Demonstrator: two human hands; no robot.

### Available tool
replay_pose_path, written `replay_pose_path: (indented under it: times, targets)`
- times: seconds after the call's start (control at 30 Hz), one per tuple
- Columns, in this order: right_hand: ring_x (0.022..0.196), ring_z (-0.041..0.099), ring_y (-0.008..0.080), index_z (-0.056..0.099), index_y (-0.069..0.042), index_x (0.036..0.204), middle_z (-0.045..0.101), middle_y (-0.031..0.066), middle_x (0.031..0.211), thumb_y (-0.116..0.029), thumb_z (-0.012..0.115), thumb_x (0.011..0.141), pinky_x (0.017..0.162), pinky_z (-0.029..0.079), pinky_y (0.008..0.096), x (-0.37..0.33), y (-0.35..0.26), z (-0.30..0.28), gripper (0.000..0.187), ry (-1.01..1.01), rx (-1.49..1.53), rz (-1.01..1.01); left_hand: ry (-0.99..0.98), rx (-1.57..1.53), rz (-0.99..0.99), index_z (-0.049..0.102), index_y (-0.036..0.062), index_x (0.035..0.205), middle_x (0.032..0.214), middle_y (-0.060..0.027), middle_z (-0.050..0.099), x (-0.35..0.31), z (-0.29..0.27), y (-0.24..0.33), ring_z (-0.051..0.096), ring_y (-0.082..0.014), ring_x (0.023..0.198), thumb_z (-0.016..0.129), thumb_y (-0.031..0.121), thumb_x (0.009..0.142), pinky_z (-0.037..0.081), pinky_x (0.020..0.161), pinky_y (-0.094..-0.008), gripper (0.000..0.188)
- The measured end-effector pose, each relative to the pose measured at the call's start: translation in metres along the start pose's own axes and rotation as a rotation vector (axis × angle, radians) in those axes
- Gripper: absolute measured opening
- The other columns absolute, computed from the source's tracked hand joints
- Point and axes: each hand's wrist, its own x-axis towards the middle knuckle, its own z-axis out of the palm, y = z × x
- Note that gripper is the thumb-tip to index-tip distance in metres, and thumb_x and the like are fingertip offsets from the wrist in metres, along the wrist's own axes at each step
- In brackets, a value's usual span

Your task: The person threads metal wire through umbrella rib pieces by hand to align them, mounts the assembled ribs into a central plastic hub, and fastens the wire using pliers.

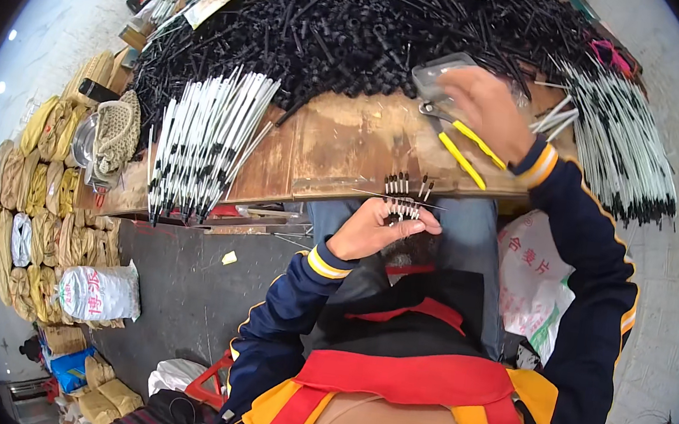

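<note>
My left hand point(369, 230) is closed on a row of short white sticks with black tips point(402, 210), held over my lap just off the table's front edge. A long thin dark wire or needle crosses the row sideways. My right hand point(487, 103), blurred by motion, reaches over the table beside a clear plastic container point(445, 76); its fingertips are too smeared to show a hold. Just below that hand, pliers with yellow handles point(464, 149) lie with their handles spread, pointing toward me.
A large heap of black plastic parts point(350, 31) covers the back of the wooden table point(330, 141). White black-tipped sticks form bundles at left point(211, 136) and right point(624, 143). Stacked brown packages point(48, 190) line the left wall. A white sack point(529, 261) stands beside my right leg.
</note>
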Motion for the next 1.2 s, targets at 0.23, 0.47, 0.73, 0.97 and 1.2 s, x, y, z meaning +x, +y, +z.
replay_pose_path:
  times: [0.23, 0.47, 0.73, 0.97, 1.2]
  targets:
    - [0.087, 0.063, 0.0328, 0.066, -0.001, 0.095, 0.066, 0.0135, 0.089, -0.007, 0.065, 0.079, 0.078, 0.050, 0.0391, 0.047, 0.092, 0.013, 0.017, -0.282, -0.105, -0.091, -0.175, -0.228, 0.156, 0.067, -0.0016, 0.100, 0.114, -0.0220, 0.066, 0.011, -0.044, 0.005, 0.060, -0.0332, 0.115, 0.061, 0.004, 0.091, 0.046, 0.099, -0.0429, 0.013]
    - [0.081, 0.060, 0.0320, 0.061, -0.002, 0.085, 0.058, 0.0118, 0.081, -0.007, 0.061, 0.082, 0.074, 0.049, 0.0390, 0.049, 0.096, 0.016, 0.006, -0.288, -0.089, -0.211, -0.354, -0.429, 0.354, 0.067, 0.0066, 0.100, 0.112, -0.0301, 0.064, 0.006, -0.071, -0.019, 0.057, -0.0513, 0.112, 0.057, 0.007, 0.094, 0.042, 0.096, -0.0631, 0.012]
    - [0.079, 0.058, 0.0324, 0.056, -0.001, 0.089, 0.055, 0.0126, 0.085, -0.003, 0.060, 0.084, 0.070, 0.048, 0.0376, 0.043, 0.102, 0.017, 0.007, -0.258, -0.057, -0.218, -0.443, -0.565, 0.464, 0.066, 0.0067, 0.103, 0.113, -0.0284, 0.064, 0.002, -0.073, -0.017, 0.055, -0.0501, 0.115, 0.057, 0.011, 0.095, 0.040, 0.098, -0.0612, 0.013]
    - [0.073, 0.057, 0.0288, 0.056, 0.000, 0.093, 0.055, 0.0118, 0.082, -0.003, 0.061, 0.085, 0.067, 0.048, 0.0363, 0.039, 0.097, 0.023, 0.010, -0.090, 0.073, -0.150, -0.502, -0.664, 0.569, 0.066, 0.0091, 0.106, 0.113, -0.0290, 0.064, 0.001, -0.078, -0.033, 0.052, -0.0514, 0.117, 0.052, 0.014, 0.098, 0.039, 0.099, -0.0641, 0.017]
    - [0.086, 0.064, 0.0261, 0.059, 0.001, 0.104, 0.064, 0.0134, 0.095, -0.005, 0.058, 0.090, 0.077, 0.052, 0.0312, 0.037, 0.090, 0.028, 0.016, -0.047, 0.119, 0.001, -0.541, -0.698, 0.610, 0.066, 0.0049, 0.099, 0.106, -0.0266, 0.066, -0.005, -0.085, -0.034, 0.058, -0.0458, 0.108, 0.056, 0.011, 0.095, 0.043, 0.095, -0.0578, 0.013]
